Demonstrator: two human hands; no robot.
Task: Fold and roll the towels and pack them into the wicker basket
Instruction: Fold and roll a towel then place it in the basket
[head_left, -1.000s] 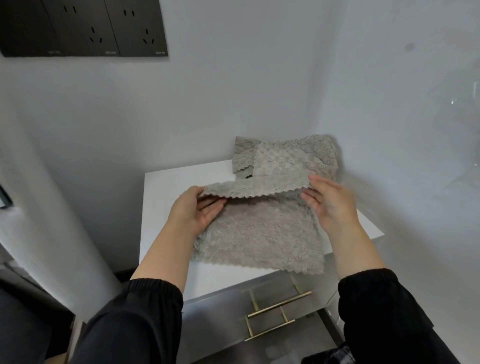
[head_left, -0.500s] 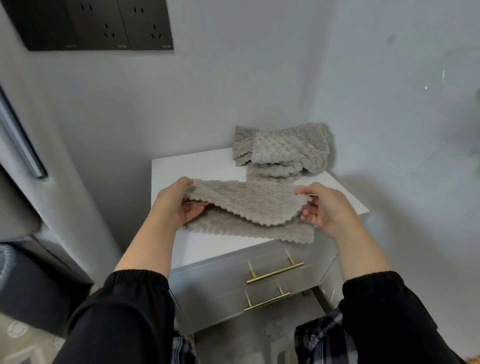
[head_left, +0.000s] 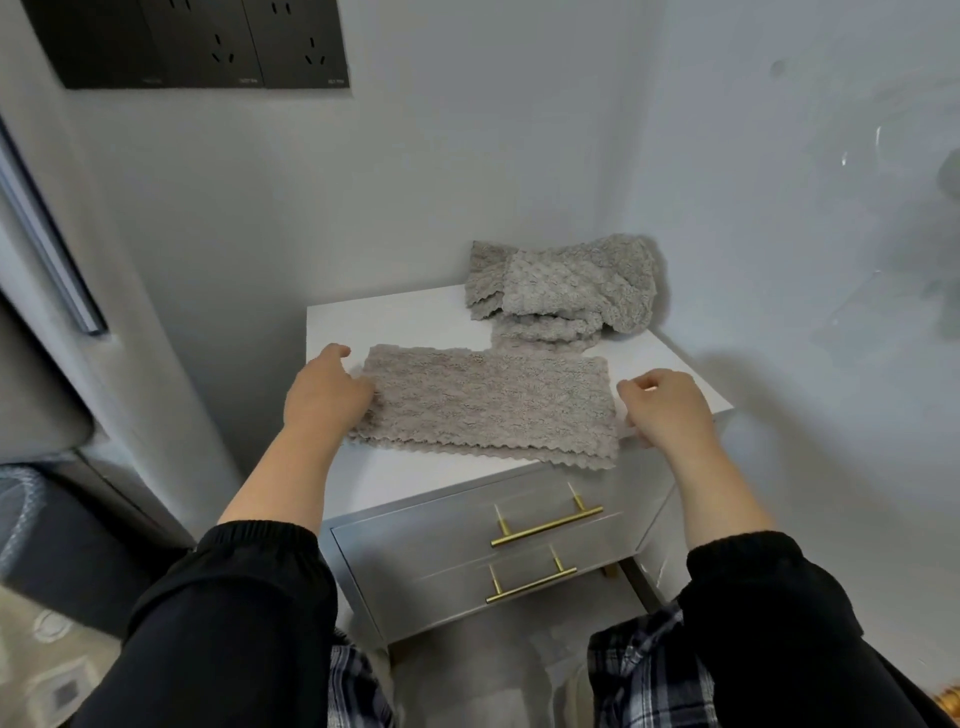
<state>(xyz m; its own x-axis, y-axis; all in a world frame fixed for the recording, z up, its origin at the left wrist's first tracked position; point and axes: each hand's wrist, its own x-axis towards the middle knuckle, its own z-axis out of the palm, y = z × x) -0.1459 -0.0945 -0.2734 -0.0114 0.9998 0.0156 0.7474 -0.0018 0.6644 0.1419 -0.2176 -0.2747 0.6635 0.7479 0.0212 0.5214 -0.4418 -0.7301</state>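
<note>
A grey-beige towel (head_left: 488, 402), folded in half into a long strip, lies flat on the white nightstand top (head_left: 395, 322) near its front edge. My left hand (head_left: 324, 397) grips the towel's left end, fingers tucked at the edge and thumb raised. At the right end my right hand (head_left: 662, 408) holds the edge with curled fingers. A heap of several more grey towels (head_left: 566, 288) sits at the back right of the top, against the wall. No wicker basket is in view.
The nightstand has two drawers with gold bar handles (head_left: 545, 525) facing me. Walls close in behind and on the right. A black socket panel (head_left: 208, 41) hangs on the wall at upper left. Dark furniture (head_left: 62, 545) stands at lower left.
The towel was held up with its far edge being brought toward me; now it lies folded and flat on the top, with both hands lowered to its ends.
</note>
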